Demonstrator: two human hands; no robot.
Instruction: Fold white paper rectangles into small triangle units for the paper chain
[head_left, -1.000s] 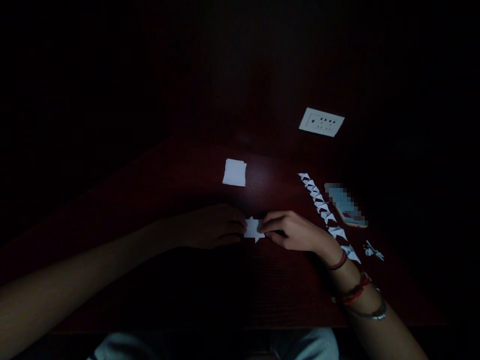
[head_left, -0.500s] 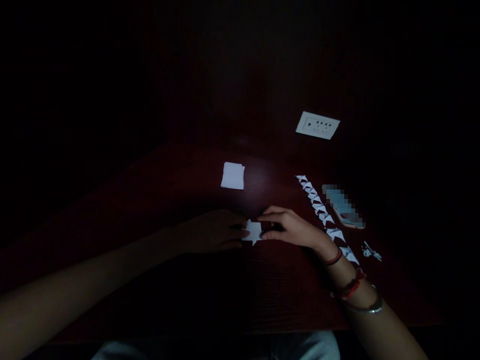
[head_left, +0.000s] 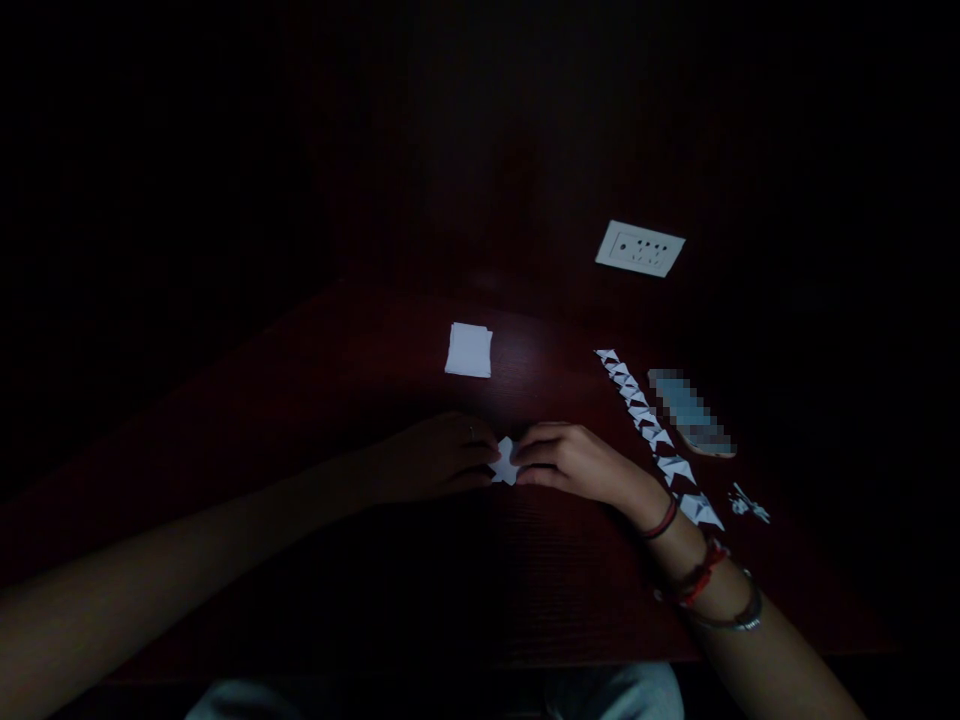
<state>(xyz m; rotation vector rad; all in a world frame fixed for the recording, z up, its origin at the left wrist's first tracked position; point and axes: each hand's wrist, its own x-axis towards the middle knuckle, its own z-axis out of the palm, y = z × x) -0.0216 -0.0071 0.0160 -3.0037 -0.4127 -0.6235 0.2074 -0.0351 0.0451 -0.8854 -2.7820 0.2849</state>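
Observation:
A small white folded paper piece (head_left: 505, 464) lies on the dark red table (head_left: 337, 400) in dim light. My left hand (head_left: 433, 455) pinches its left side with curled fingers. My right hand (head_left: 571, 462) presses and grips its right side, fingers closed over it, so only a small part of the paper shows between the two hands. Red bands and a metal bangle circle my right wrist.
A stack of white paper squares (head_left: 469, 350) lies beyond my hands. A long row of folded white triangles (head_left: 658, 438) runs diagonally at the right, beside a phone (head_left: 691, 412) and small paper scraps (head_left: 748, 503). A white wall socket (head_left: 640, 248) sits behind the table.
My two hands have closed in on the paper piece, and less of it shows than a second ago. The piece looks narrower, folded in from the right.

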